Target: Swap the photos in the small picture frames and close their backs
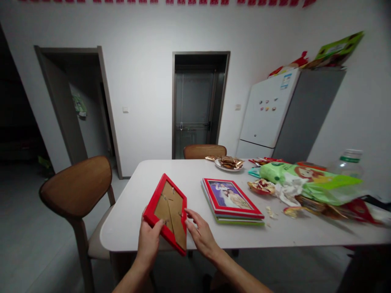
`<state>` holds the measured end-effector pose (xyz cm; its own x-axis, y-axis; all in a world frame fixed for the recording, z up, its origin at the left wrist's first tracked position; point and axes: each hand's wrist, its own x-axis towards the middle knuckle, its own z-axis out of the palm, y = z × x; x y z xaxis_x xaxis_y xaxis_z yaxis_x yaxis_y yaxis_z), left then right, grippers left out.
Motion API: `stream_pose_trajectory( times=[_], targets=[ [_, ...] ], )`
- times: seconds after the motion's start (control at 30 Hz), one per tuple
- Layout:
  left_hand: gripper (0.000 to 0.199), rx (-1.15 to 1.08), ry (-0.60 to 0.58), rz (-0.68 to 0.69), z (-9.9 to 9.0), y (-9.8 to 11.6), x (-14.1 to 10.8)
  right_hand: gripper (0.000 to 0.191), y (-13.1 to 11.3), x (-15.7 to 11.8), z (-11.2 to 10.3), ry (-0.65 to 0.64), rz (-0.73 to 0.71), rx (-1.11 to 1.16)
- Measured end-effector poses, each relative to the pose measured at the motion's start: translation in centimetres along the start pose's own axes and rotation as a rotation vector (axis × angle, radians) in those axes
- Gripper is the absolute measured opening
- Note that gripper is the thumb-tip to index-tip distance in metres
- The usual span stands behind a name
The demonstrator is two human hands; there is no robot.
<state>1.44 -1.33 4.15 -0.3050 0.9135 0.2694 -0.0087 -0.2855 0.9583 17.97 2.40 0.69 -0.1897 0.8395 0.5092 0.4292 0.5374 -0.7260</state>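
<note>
A red picture frame (171,205) is tilted above the near edge of the table, its brown backing board and small metal clips turned toward me. My left hand (149,236) grips its lower left corner, thumb over the back and the other fingers hidden beneath. At the right edge of this frame is my right hand (200,234), fingers loosely stretched and apart, the tips at or touching the rim. To the right lies a stack of picture frames (232,199); the top one is red and shows a photo of people on purple.
On the white table (134,215), a plate (229,167) holds brown-gold packets. A green tissue pack (311,181), opened fruit (262,186), crumpled tissue (288,191) and a clear jar (346,165) crowd the right side. Wooden chairs (77,189) stand left and behind.
</note>
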Motion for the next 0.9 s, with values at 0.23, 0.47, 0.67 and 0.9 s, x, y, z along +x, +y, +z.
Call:
stream_pose_trajectory(
  times=[0.23, 0.47, 0.67, 0.9],
  targets=[
    [0.062, 0.042, 0.001, -0.097, -1.1, -2.1, -2.0, 0.034, 0.2, -0.7, -0.1, -0.137, -0.051, -0.216],
    [0.054, 0.464, -0.083, -0.042, -3.0, -2.2, -2.3, 0.035, -0.6, -1.4, -1.2, -0.217, -0.049, -0.374],
    [0.055, 0.843, -0.148, 0.079, -3.4, -4.1, -3.3, 0.033, -0.6, -1.6, -1.5, -0.225, -0.072, -0.465],
    [0.059, 0.997, -0.198, 0.251, -3.9, -6.2, -3.5, 0.034, -0.6, -1.7, -1.7, -0.277, -0.043, -0.533]
  ],
)
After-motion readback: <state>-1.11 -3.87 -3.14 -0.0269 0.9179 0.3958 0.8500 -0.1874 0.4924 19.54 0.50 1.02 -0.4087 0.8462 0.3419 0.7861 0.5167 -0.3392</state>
